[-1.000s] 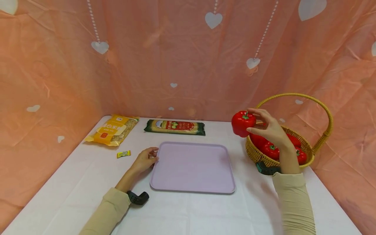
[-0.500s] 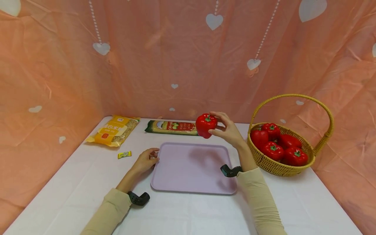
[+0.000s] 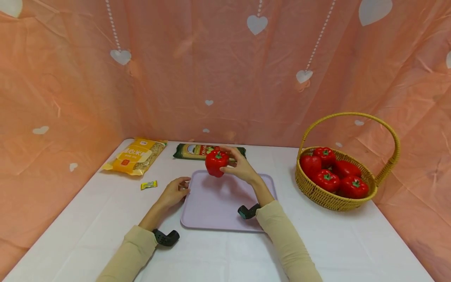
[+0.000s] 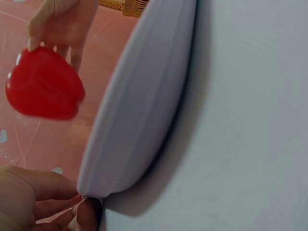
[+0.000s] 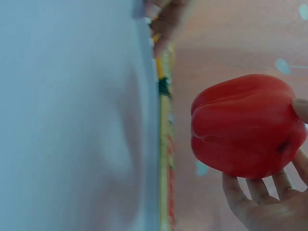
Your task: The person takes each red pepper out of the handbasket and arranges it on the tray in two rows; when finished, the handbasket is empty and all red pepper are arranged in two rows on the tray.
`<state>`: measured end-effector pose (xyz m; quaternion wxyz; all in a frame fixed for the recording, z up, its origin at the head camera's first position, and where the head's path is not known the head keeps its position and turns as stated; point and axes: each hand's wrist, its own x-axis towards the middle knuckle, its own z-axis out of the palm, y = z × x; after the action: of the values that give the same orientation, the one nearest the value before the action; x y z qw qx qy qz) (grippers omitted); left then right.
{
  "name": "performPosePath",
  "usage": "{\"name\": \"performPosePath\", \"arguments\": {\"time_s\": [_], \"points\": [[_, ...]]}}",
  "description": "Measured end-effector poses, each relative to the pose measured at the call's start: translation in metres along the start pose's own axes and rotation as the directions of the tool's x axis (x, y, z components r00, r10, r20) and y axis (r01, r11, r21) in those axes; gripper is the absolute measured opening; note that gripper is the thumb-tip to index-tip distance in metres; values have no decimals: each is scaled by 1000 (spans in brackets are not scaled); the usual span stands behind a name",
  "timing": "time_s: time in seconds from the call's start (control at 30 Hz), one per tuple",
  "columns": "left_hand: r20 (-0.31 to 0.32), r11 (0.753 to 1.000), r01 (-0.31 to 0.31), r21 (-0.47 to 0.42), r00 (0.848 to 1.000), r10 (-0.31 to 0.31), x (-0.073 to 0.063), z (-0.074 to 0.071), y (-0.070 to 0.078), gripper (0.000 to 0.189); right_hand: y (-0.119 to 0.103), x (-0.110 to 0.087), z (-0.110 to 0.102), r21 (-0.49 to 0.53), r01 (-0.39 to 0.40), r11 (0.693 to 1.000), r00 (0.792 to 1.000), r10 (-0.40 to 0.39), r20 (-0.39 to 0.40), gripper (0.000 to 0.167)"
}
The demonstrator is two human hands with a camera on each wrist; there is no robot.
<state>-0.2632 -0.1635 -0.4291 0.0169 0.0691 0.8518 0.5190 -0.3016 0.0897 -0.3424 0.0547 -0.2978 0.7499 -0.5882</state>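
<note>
My right hand [image 3: 240,166] holds a red bell pepper [image 3: 216,163] with a green stem above the far part of a pale purple tray [image 3: 211,213]. Thumb and fingers lie on opposite sides of the pepper, as the right wrist view shows, and its shadow falls on the tray. At the tray's left rim, my left hand [image 3: 174,192] pinches the edge; its thumb and fingers meet there in the left wrist view. On the right stands a wicker basket [image 3: 318,197] with an arched handle, holding several red peppers [image 3: 353,187].
Behind the tray lies a long green-ended packet [image 3: 190,152], partly hidden by the right hand and pepper. A yellow bag of grain [image 3: 135,156] lies at the back left, with a small yellow wrapped candy [image 3: 148,185] nearer. A pink curtain [image 3: 225,78] surrounds the table.
The right hand has carried the pepper leftward from beside the basket to over the tray, dropping slightly lower in the last half second. The left hand stays at the tray rim.
</note>
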Motion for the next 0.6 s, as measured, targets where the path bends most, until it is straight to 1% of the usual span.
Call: {"name": "performPosePath", "arguments": {"time_s": [0.1,0.23,0.33,0.47,0.5,0.6], "points": [[4,1000,14,3,1000,-14,0,0,0,42,9,5,9,15,-3,1000,999,2,32,68],[12,1000,15,14,1000,-15,1,-1,1,42,19,11,18,58,13,998,998,-17,55,68],[19,1000,28,8,999,-29,0,-2,1,43,31,15,23,89,19,996,998,-24,55,68],[22,999,40,-10,999,-40,1,-1,-1,43,51,22,26,91,16,996,999,-19,37,69],[24,999,33,-12,999,-33,1,-1,-2,43,56,24,27,87,12,996,999,-15,30,70],[21,999,8,-32,1000,-7,2,-1,-5,44,61,25,29,64,5,998,1000,-6,18,68]]}}
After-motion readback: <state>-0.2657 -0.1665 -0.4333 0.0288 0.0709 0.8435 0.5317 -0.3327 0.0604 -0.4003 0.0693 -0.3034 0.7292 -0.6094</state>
